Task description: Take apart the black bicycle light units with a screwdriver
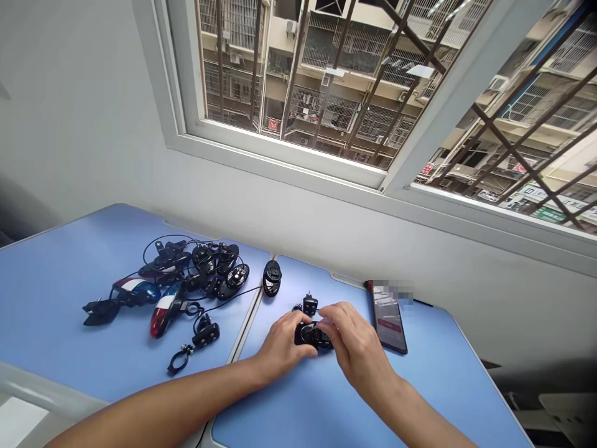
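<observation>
My left hand (281, 343) and my right hand (355, 341) are closed from both sides on a small black oval device (311, 335) resting on the blue table (326, 404). My right fingers press on its top right end. A small black plug-like part (310, 304) with a thin wire stands just behind the device. A black oval shell (272, 277) lies further back to the left.
A tangled heap of black wired parts (205, 270) and red-white-blue horn-shaped pieces (161, 314) covers the left table. A black ring clamp (178, 359) lies near its front. A phone (388, 322) lies to the right of my hands. A barred window fills the wall behind.
</observation>
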Motion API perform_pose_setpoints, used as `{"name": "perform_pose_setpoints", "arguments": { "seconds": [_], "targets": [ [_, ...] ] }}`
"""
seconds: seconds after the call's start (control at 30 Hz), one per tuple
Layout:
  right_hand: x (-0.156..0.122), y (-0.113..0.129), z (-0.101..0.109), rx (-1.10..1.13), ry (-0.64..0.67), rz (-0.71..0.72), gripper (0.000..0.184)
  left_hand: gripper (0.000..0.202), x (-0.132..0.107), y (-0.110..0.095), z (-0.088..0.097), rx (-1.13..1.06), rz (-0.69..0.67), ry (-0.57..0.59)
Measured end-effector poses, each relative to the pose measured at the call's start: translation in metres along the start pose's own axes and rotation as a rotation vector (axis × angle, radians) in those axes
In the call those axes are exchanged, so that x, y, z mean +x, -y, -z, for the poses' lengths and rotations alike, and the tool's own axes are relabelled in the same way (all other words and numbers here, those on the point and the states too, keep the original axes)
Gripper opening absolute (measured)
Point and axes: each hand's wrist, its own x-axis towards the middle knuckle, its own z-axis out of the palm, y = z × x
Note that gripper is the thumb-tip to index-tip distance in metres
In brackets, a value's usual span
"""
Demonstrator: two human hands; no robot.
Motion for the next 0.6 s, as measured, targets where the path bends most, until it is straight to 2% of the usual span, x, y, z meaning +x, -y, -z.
{"name": "perform_pose_setpoints", "arguments": {
  "seconds": [0.17,0.4,0.5,0.6],
  "targets": [
    [0.008,-0.015,0.007,0.147,0.185,0.201,0.024,0.031,0.0,0.002,0.0,-0.02,-0.007,-0.014],
    [0.029,-0.013,0.01,0.16,0.424,0.328,0.036,0.021,0.002,0.005,-0.001,-0.049,-0.033,-0.003],
    [0.035,-0.014,0.009,0.269,0.484,0.232,0.042,0.022,0.002,0.005,-0.001,-0.052,-0.029,-0.011],
    [0.032,-0.018,0.002,0.223,0.36,0.068,0.041,0.03,0.003,0.004,0.001,-0.038,-0.009,-0.054]
  ]
}}
